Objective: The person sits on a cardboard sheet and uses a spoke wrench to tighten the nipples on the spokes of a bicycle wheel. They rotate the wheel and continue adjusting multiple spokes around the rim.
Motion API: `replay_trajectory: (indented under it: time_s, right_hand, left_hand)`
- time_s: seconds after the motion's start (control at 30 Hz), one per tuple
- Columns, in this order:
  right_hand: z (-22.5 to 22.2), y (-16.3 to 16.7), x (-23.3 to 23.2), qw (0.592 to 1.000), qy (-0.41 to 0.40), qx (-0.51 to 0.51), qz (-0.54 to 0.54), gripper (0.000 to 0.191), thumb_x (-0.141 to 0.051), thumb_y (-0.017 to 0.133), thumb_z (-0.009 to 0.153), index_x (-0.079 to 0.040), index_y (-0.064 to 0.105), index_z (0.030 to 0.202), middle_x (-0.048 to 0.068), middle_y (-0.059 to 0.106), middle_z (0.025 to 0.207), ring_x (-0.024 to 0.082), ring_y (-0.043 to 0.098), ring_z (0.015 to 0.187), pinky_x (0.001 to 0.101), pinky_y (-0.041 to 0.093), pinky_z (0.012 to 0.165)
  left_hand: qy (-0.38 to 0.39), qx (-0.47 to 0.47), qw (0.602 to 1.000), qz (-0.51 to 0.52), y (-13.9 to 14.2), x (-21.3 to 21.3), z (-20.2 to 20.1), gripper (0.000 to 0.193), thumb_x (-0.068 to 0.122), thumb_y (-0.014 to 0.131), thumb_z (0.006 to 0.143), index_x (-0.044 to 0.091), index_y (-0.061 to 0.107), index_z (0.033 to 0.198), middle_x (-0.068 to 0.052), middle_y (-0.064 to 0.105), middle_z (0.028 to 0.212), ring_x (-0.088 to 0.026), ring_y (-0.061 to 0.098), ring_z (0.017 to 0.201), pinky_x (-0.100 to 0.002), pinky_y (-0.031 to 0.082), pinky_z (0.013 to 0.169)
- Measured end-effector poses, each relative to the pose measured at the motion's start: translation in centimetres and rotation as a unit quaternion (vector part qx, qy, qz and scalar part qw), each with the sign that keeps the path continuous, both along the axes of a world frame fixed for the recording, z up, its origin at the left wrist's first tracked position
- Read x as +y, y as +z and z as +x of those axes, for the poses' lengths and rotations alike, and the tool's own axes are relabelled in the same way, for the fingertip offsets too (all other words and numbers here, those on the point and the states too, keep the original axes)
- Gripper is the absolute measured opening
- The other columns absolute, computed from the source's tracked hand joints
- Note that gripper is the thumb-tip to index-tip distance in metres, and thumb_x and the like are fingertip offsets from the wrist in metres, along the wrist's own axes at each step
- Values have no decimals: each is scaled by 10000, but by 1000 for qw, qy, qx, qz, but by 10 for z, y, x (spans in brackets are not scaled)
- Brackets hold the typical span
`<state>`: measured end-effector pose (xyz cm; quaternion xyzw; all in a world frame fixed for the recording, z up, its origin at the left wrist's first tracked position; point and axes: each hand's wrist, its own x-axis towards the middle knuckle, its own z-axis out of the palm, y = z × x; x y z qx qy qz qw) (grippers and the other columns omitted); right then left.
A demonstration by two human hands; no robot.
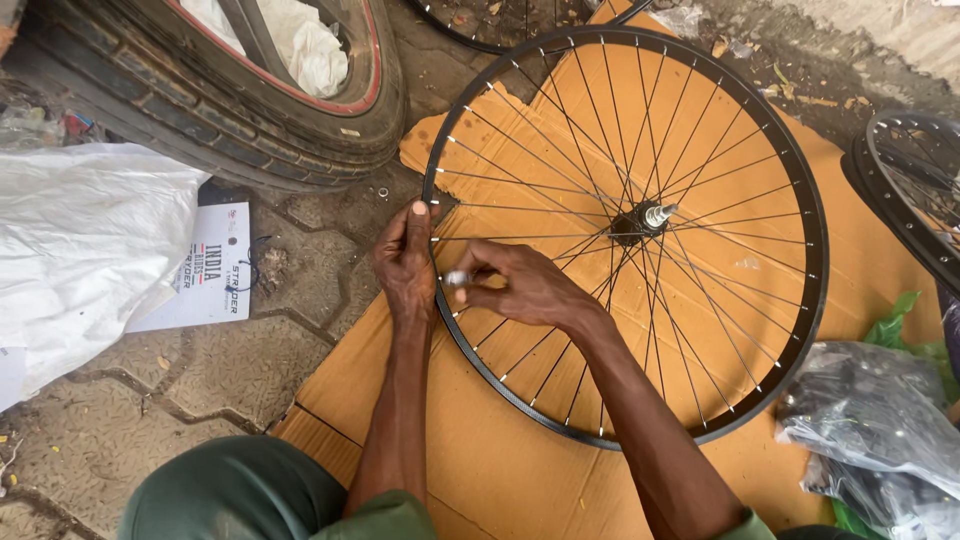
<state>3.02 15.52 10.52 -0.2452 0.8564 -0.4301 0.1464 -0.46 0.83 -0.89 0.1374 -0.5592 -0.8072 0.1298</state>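
Observation:
A black spoked bicycle wheel rim (815, 230) lies flat on brown cardboard (480, 460), its hub and axle (645, 218) at the centre. My left hand (405, 262) grips the rim at its left edge, thumb pointing up along it. My right hand (525, 285) reaches over the spokes from inside the wheel and pinches a small silvery tool (457, 278) against the rim, right beside the left hand.
A big tyre (240, 130) stands at the upper left, a white sack (85, 250) and a printed card (210, 265) left of the wheel. Another black rim (915, 190) lies at the right edge. Plastic bags of parts (875, 420) sit at the lower right.

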Motion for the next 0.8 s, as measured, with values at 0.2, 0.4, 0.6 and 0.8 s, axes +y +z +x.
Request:
replay_trajectory:
  time_s: [0.2, 0.4, 0.6, 0.8]
  right_hand:
    - [-1, -22, -22, 968, -92, 70, 222, 275, -280, 776, 782, -164, 682, 1013, 58, 782, 889, 277, 738, 808, 444, 519, 775]
    - [3, -13, -13, 969, -54, -33, 238, 380, -317, 730, 828, -155, 535, 1112, 92, 740, 820, 296, 712, 754, 468, 505, 728]
    - [12, -28, -7, 976, -50, 212, 3, 251, -331, 709, 878, -146, 539, 866, 75, 691, 925, 218, 738, 797, 354, 530, 660]
    - [6, -39, -28, 949, -149, 66, 270, 280, -111, 692, 792, -72, 657, 1067, 157, 737, 804, 273, 686, 620, 439, 505, 586]
  left_hand:
    - [3, 27, 1000, 6, -6, 0, -2, 298, 251, 667, 1006, 2, 762, 1142, -88, 771, 952, -115, 675, 858, -254, 548, 764]
    - [11, 46, 999, -12, -11, 1, -4, 308, 258, 667, 1029, -8, 761, 1153, -91, 763, 975, -107, 645, 869, -255, 526, 769]
    - [0, 35, 999, -6, -3, 0, -1, 330, 301, 664, 1008, 14, 764, 1138, -99, 774, 955, -117, 687, 871, -271, 553, 769]
    - [-11, 5, 998, -66, -1, 0, 0, 354, 322, 650, 999, 63, 735, 1225, -85, 787, 1040, -172, 724, 945, -323, 586, 807]
